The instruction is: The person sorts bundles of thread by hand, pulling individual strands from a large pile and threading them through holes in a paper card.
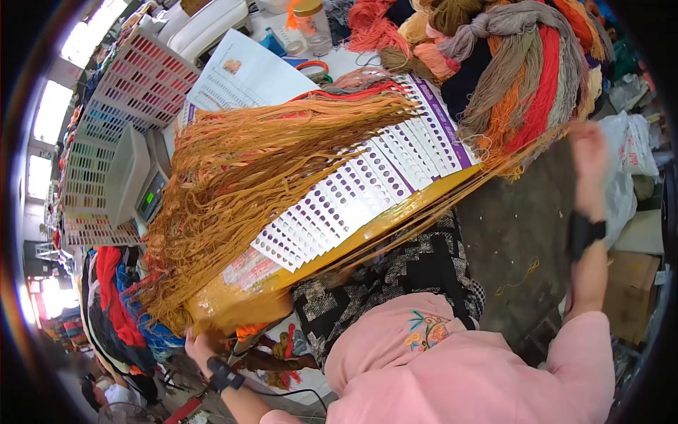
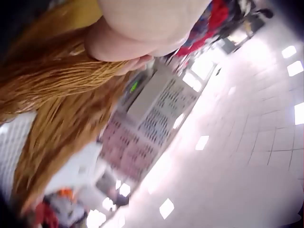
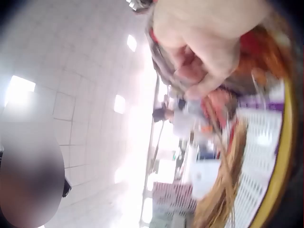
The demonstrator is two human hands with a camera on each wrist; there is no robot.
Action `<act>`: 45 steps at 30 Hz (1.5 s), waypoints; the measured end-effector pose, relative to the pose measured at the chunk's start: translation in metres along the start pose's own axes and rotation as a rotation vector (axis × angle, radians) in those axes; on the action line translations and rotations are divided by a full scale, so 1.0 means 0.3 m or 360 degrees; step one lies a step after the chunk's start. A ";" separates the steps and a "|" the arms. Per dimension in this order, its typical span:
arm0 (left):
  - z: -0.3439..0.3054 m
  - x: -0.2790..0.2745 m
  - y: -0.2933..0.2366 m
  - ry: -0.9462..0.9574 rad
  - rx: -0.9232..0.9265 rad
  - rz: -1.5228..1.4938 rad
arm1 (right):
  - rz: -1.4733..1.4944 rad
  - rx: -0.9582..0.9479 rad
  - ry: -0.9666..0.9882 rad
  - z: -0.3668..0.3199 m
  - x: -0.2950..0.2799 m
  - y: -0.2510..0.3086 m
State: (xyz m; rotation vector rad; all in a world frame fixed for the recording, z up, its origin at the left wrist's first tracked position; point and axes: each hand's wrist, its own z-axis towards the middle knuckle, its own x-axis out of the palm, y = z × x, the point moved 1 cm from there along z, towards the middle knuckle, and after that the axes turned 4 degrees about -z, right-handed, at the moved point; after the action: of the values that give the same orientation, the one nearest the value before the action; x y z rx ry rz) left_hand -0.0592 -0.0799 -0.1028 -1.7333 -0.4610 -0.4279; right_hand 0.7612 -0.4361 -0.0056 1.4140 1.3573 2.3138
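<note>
My left hand [image 1: 201, 346] grips one end of a hank of golden-brown thread [image 2: 71, 85] at the near left corner of the table. Far to the right, my right hand [image 1: 590, 152] is raised, with thumb and fingers pinching a few thin strands of thread [image 1: 417, 225]. Those strands run taut along the table's front edge between the two hands. A wide spread of orange to brown thread [image 1: 261, 155] covers the left half of the table. Beneath and beside it lie overlapping white cards [image 1: 353, 187] with rows of dark purple dots.
Knotted hanks of yarn [image 1: 522, 71] in grey, red and orange are heaped at the back right. A digital scale [image 1: 150, 198] and a colour chart [image 1: 134, 92] stand on the left. Printed paper [image 1: 244, 74], scissors [image 1: 314, 67] and a jar [image 1: 311, 28] lie behind.
</note>
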 end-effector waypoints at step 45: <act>-0.058 1.427 0.678 0.0929 -0.1607 -0.0341 | -0.1673 -0.0365 0.0696 -0.080 0.649 -0.903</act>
State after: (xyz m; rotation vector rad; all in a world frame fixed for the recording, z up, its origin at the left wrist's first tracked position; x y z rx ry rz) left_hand 0.4112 -0.1035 -0.0468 -2.3662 0.0376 -1.4547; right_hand 0.5438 -0.1929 -0.0793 0.0107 1.3614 1.9247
